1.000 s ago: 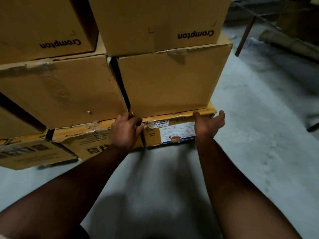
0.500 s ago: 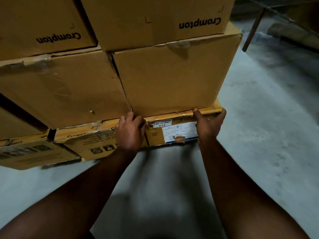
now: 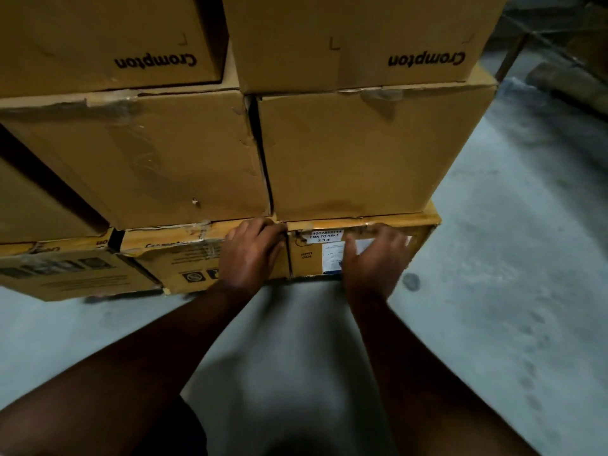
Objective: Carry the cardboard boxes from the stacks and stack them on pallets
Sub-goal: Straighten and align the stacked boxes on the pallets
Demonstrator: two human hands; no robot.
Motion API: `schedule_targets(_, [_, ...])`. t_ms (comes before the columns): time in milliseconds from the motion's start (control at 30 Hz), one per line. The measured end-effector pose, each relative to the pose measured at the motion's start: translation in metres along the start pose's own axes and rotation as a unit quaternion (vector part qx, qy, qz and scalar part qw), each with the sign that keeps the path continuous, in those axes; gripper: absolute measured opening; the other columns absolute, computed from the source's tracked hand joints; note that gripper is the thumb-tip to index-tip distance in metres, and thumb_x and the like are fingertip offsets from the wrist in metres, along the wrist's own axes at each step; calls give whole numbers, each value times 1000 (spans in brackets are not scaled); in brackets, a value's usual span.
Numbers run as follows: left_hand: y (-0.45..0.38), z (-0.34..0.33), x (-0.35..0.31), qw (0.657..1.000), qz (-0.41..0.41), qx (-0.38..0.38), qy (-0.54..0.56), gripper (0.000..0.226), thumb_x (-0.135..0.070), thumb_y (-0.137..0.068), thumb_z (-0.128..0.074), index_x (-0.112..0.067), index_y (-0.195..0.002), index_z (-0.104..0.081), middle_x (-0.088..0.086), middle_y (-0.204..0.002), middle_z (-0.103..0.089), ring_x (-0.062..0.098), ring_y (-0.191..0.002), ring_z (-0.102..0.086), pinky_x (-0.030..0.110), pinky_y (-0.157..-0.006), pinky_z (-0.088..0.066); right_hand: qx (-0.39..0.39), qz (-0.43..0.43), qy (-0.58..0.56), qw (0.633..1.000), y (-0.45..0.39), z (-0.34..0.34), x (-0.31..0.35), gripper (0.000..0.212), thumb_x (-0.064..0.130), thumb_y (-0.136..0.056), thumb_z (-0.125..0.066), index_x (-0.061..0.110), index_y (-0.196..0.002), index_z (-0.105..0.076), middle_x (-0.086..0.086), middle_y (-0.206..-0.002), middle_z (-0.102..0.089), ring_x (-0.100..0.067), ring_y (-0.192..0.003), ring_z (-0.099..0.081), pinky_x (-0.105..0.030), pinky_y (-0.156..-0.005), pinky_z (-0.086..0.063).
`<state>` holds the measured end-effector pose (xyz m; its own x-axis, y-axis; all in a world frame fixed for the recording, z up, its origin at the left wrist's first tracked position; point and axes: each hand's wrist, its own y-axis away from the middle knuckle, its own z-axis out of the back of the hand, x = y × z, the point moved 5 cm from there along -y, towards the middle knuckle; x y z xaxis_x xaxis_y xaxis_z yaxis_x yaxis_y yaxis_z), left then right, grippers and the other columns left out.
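Observation:
A stack of brown cardboard boxes fills the upper view. At the bottom right lies a low labelled box [image 3: 304,258] with a white sticker, pressed under a larger box [image 3: 362,153] and a "Crompton" box [image 3: 345,37] on top. My left hand [image 3: 253,255] has its fingers curled into the dark gap at the labelled box's left edge. My right hand [image 3: 375,261] lies flat and blurred on that box's front face, over the sticker, fingers apart.
More boxes stand to the left: a low printed box [image 3: 184,261], a large dented one [image 3: 148,159] and another low box [image 3: 72,274]. Grey concrete floor [image 3: 493,291] spreads to the right and below. A dark pole [image 3: 510,57] and a roll [image 3: 566,83] lie at the far right.
My right hand has slid left from the labelled box's right corner onto its front face over the sticker. My left hand has stayed at the gap. The view has moved closer.

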<state>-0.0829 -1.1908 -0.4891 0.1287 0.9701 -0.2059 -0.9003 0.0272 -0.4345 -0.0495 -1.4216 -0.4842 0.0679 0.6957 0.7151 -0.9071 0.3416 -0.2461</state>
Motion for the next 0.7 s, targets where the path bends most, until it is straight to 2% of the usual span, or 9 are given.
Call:
schedule_targets(33, [4,3,10,1000,6,-7,-9,35,-31,-99,-62,-17,-131,-66,7,-121,-64,27,-106,-57,44,-87,-47,4,108,34,994,7,-6,16,35,37,-92,-74,14,-116,-63,-10,-122,-60,-26,-112,-57,-35,-90,-48])
schedule_targets(100, [11,9,30,999,29,1,-30,37,-33,-99,-60,-20,-133,-65,8,-123,-62,29,-106,-56,46,-89,-45,62,269,57,959,15,-29,37,26,31,-92,-73,19,-115,-68,-4,-117,-64,-23,-109,-57,-34,-88,-49])
schedule_targets(167, [11,10,42,998,34,23,-51,38,-30,-97,-62,-24,-133,-66,8,-124,-61,30,-105,-54,46,-88,-43,112,327,85,935,18,-51,49,31,31,-91,-74,24,-121,-70,-3,-122,-66,-27,-113,-57,-42,-88,-51])
schedule_targets(233, [6,10,42,998,28,30,-48,34,-25,-96,-65,-26,-129,-69,5,-120,-63,29,-102,-53,44,-84,-43,104,324,93,936,18,-62,49,31,30,-91,-75,26,-121,-72,-3,-120,-67,-30,-109,-57,-43,-85,-50])
schedule_targets(367, [3,7,40,999,34,2,-17,27,-18,-94,-69,-22,-120,-73,2,-108,-62,25,-94,-51,40,-79,-43,76,329,71,938,9,-72,46,18,29,-92,-74,23,-108,-78,-2,-101,-67,-29,-96,-56,-39,-79,-43])
schedule_targets(467, [3,7,40,999,17,-24,-14,24,-20,-94,-69,-20,-117,-74,1,-103,-61,25,-92,-51,41,-82,-40,77,349,61,932,6,-72,51,14,25,-91,-74,19,-102,-79,-2,-94,-67,-29,-89,-56,-39,-75,-46])
schedule_targets(567, [1,8,38,998,17,-47,-25,23,-22,-90,-72,-23,-113,-75,-1,-100,-63,26,-92,-54,41,-86,-31,70,363,55,928,5,-74,53,13,24,-92,-71,15,-97,-78,-3,-90,-66,-29,-85,-56,-39,-73,-47])
schedule_targets(700, [5,8,36,998,39,-38,-11,26,-23,-90,-72,-25,-116,-74,-1,-103,-63,25,-94,-54,43,-88,-33,66,362,38,929,12,-77,45,13,20,-96,-68,16,-105,-76,-4,-97,-66,-31,-93,-56,-43,-80,-47])
